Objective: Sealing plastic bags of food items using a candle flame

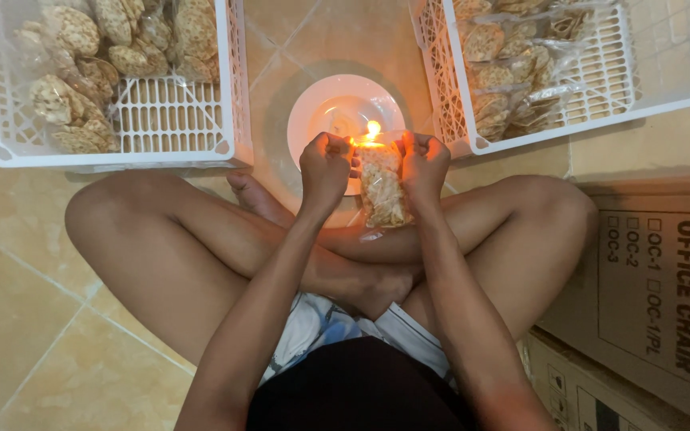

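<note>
Sealing step, I'd judge: left hand [325, 162] and right hand [423, 160] both pinch the top of a clear plastic packet of round crackers [382, 187], held at the small candle flame [373, 129] over the white plate's [313, 112] near edge. Next calls for steady edge travel.

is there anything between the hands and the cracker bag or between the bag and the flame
Nothing visible. The left hand and right hand pinch the cracker bag directly, and its top edge sits right at the flame.
</note>
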